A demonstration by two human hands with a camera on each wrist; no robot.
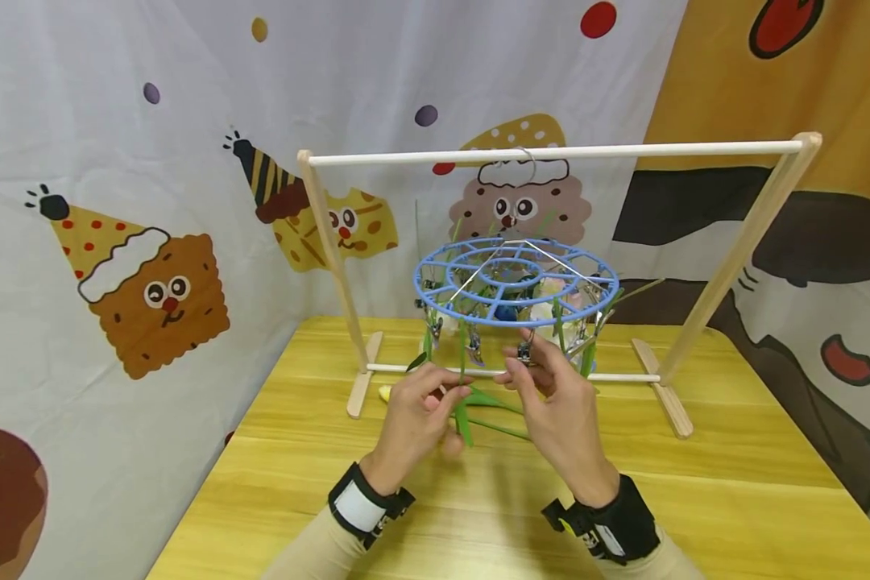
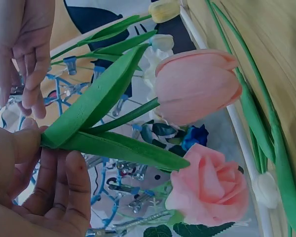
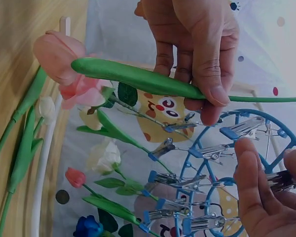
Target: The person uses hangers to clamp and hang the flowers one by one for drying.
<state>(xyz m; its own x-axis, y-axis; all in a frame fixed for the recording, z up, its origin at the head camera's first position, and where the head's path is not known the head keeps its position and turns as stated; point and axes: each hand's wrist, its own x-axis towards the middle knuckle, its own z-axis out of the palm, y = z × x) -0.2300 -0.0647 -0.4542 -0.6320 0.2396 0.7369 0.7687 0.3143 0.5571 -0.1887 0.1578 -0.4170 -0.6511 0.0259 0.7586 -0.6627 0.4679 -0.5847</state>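
Note:
Between its thumb and fingers my left hand (image 1: 424, 407) pinches the green stem of a pink tulip (image 2: 197, 86), by the base of its leaves. The bloom hangs downward and the stem rises toward the round blue clip hanger (image 1: 516, 302). My right hand (image 1: 561, 403) holds a metal clip (image 1: 524, 351) at the hanger's near edge, thumb and fingers around it. Other flowers hang head-down from the hanger's clips, among them a pink rose (image 2: 207, 187), a blue rose (image 3: 87, 226) and a white rose (image 3: 104, 157).
The hanger hooks over the white bar (image 1: 435, 156) of a wooden stand, whose feet (image 1: 673, 407) rest on the wood-grain table (image 1: 275, 491). Loose tulips with green stems lie under the hanger, one with a white bloom (image 2: 266, 190). A printed cloth (image 1: 377, 72) hangs behind.

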